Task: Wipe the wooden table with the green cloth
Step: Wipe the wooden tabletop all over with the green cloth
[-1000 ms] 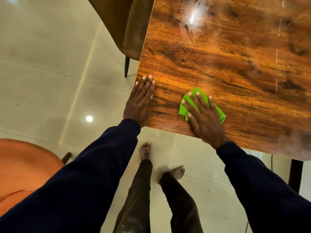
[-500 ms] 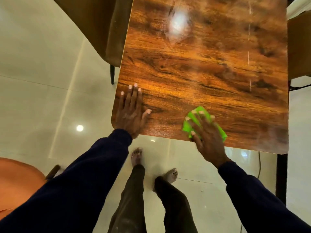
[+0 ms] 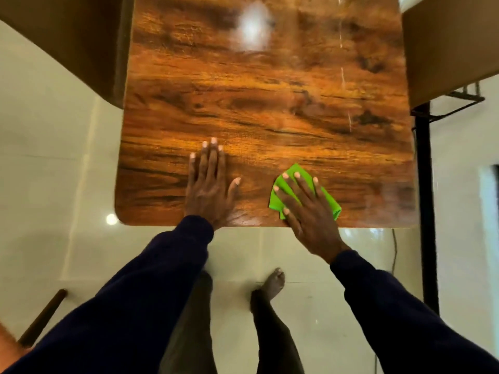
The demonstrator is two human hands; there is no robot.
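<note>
A glossy wooden table (image 3: 264, 85) with dark grain fills the upper middle of the head view. A small folded green cloth (image 3: 332, 205) lies near the table's front edge, right of centre. My right hand (image 3: 307, 209) presses flat on the cloth with its fingers spread and straight, and covers most of it. My left hand (image 3: 209, 188) rests flat on the bare wood to the left of the cloth, fingers straight and together, thumb out to the side. The two hands are about a hand's width apart.
A brown chair (image 3: 81, 47) stands against the table's left side and another brown chair (image 3: 448, 47) at its right. A black metal table leg (image 3: 426, 206) runs down at the right. Pale glossy tiles (image 3: 48, 171) lie below, with my bare feet and a chair leg (image 3: 43, 317) at the lower left.
My right hand has slid the cloth to the right along the front edge. My left hand has moved from the table's left corner toward the middle. My view has shifted right.
</note>
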